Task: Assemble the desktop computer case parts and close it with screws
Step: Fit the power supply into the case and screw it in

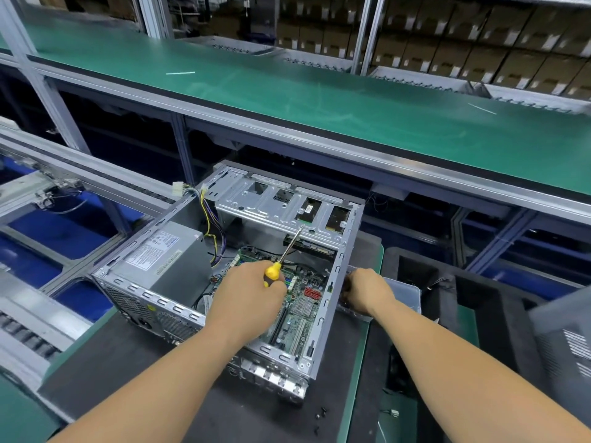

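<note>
- Left hand (248, 294) grips yellow-handled screwdriver (281, 258) over open PC case (323, 318), shaft twd drive cage (281, 203).
- Right hand (367, 290) at case's right wall (fingers hidden).
- Loose screws (320, 414) on black mat (128, 362).

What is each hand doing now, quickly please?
Left hand: grips the yellow-handled screwdriver.
Right hand: at the computer case outer wall; fingers hidden, cannot tell.

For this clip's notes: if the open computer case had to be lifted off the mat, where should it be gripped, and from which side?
Probably by the two long side walls of the computer case, one hand on each side, coming from above. It lies on its side with the top open, so the folded rims are exposed. The left hand holds a screwdriver, so that should be put down first. The right hand is already at the right wall.
</note>
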